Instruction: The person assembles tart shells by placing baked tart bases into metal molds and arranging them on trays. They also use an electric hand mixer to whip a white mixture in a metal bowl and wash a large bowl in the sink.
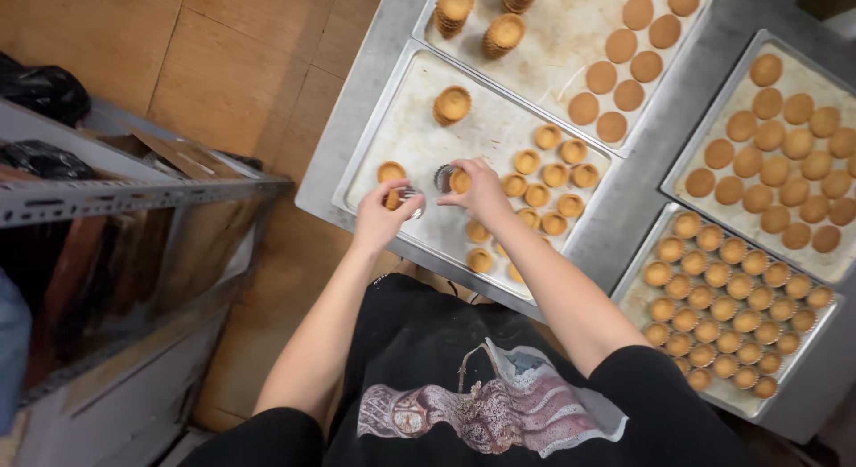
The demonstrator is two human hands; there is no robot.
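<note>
My left hand (pixel 382 215) grips a small fluted metal tart mould (pixel 407 199) with a pastry shell in it, low over the near left corner of a metal baking tray (pixel 406 132). My right hand (pixel 481 190) pinches another fluted mould with a golden tart shell (pixel 451 179) just to the right of it. A single baked shell (pixel 390 172) lies on the tray above my left hand. Several loose shells (pixel 553 174) sit on the tray's right part, some hidden under my right forearm. A short stack of shells (pixel 452 104) stands further back on the same tray.
A steel table (pixel 642 155) carries three more trays: one at the back (pixel 557 30) with shell stacks and flat discs, one at right (pixel 785 137) with discs, one near right (pixel 727 293) packed with shells. A metal rack (pixel 134 195) stands left over a tiled floor.
</note>
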